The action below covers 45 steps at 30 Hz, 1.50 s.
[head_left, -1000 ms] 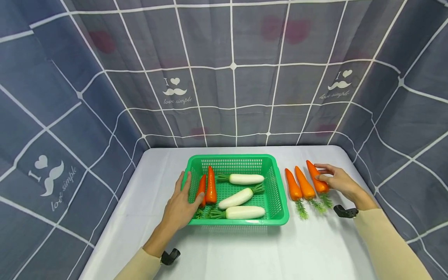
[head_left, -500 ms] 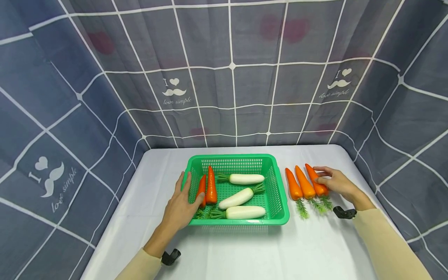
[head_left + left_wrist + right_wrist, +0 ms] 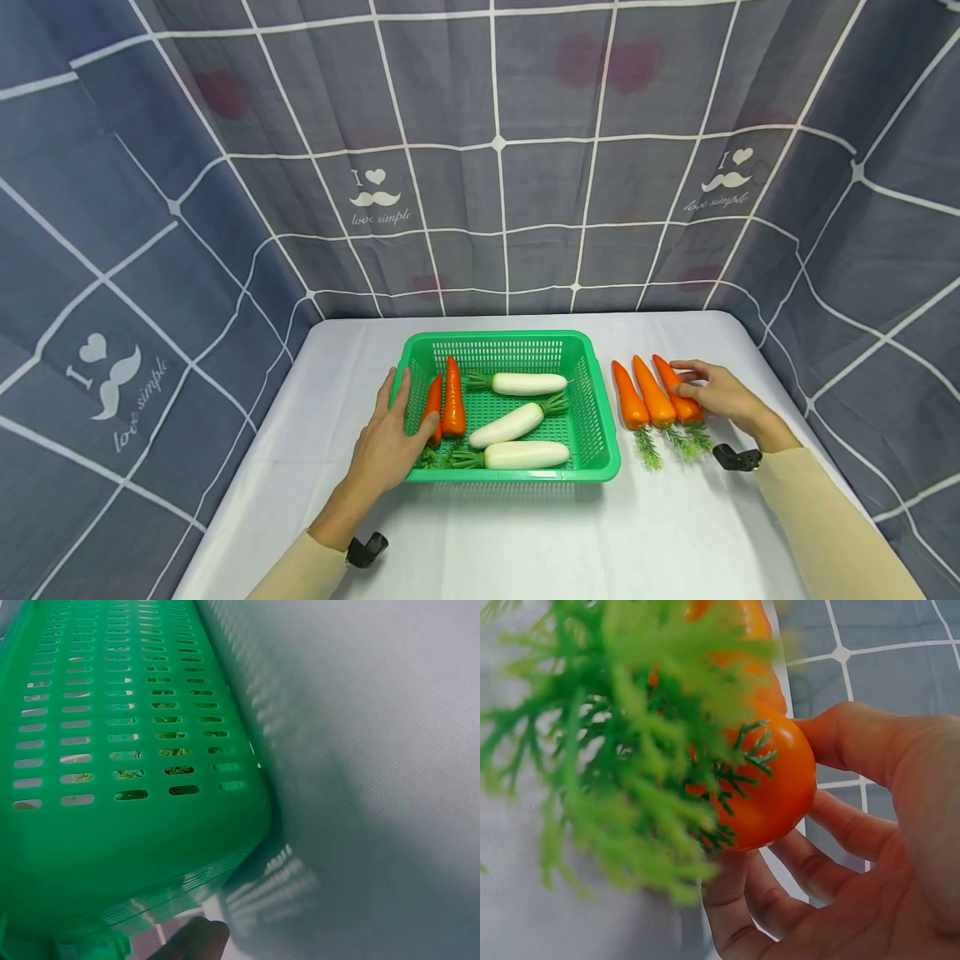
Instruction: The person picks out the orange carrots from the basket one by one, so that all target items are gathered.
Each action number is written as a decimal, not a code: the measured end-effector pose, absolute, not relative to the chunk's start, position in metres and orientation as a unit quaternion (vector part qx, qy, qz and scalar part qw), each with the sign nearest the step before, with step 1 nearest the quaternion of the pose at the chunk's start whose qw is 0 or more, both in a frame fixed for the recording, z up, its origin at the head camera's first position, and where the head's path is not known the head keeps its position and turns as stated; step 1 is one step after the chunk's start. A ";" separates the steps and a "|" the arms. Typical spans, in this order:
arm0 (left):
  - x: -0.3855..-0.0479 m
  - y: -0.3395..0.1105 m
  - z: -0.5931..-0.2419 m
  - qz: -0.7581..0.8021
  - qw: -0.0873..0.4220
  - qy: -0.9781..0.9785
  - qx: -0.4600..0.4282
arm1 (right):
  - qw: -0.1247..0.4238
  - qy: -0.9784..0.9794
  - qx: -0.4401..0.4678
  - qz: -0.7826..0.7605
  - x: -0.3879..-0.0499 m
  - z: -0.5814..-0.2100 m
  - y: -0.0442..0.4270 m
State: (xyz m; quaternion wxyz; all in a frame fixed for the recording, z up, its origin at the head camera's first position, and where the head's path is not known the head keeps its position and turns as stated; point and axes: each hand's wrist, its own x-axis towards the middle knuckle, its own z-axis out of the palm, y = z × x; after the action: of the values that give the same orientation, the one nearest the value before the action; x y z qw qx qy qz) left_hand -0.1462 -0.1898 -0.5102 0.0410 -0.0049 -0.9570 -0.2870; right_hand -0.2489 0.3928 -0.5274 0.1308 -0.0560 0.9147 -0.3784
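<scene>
In the head view my left hand (image 3: 386, 437) rests at the left rim of a green plastic basket (image 3: 602, 417), fingers fairly straight and thumb extending over the inside. Two carrots (image 3: 453, 400) and three white radishes (image 3: 517, 455) lie in the basket. My right hand (image 3: 723, 392) holds the rightmost of three carrots (image 3: 677, 390) on the table. In the right wrist view, thumb and fingers curl around the thick end of that carrot (image 3: 776, 780), its green leaves hanging in front. The left wrist view shows the basket's slotted wall (image 3: 135, 832) and one dark fingertip (image 3: 199, 941).
Two more carrots, a middle one (image 3: 652, 393) and a left one (image 3: 628, 398), lie side by side between basket and right hand. A white cloth covers the table (image 3: 510, 542). Grey checked curtains (image 3: 540, 192) enclose the back and sides.
The right hand has drawn the rightmost carrot slightly toward the table's front and left, closer in line with the other two. The left hand and basket have stayed in place.
</scene>
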 end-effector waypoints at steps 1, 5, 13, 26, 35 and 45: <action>-0.146 -0.190 -0.510 -0.288 0.041 -0.957 -0.005 | 0.131 0.915 -0.057 -0.377 -0.249 -0.527 0.393; -0.146 -0.190 -0.511 -0.290 0.043 -0.956 -0.005 | 0.133 0.916 -0.059 -0.374 -0.250 -0.525 0.392; -0.147 -0.190 -0.509 -0.294 0.041 -0.955 -0.003 | 0.138 0.920 -0.058 -0.363 -0.250 -0.521 0.391; -0.149 -0.192 -0.506 -0.298 0.047 -0.953 -0.011 | 0.133 0.926 -0.052 -0.348 -0.251 -0.513 0.390; -0.147 -0.192 -0.508 -0.298 0.041 -0.954 -0.006 | 0.075 0.939 -0.077 -0.327 -0.253 -0.494 0.371; -0.144 -0.188 -0.509 -0.303 0.029 -0.952 -0.014 | 0.033 0.939 -0.130 -0.317 -0.253 -0.458 0.313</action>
State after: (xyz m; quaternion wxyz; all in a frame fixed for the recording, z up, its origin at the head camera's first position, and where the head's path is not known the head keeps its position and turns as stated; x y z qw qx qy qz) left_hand -0.1443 -0.1881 -0.5089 0.0293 -0.0143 -0.9523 -0.3033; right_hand -0.2530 0.3128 -0.4585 0.0333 -0.1304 0.9389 -0.3168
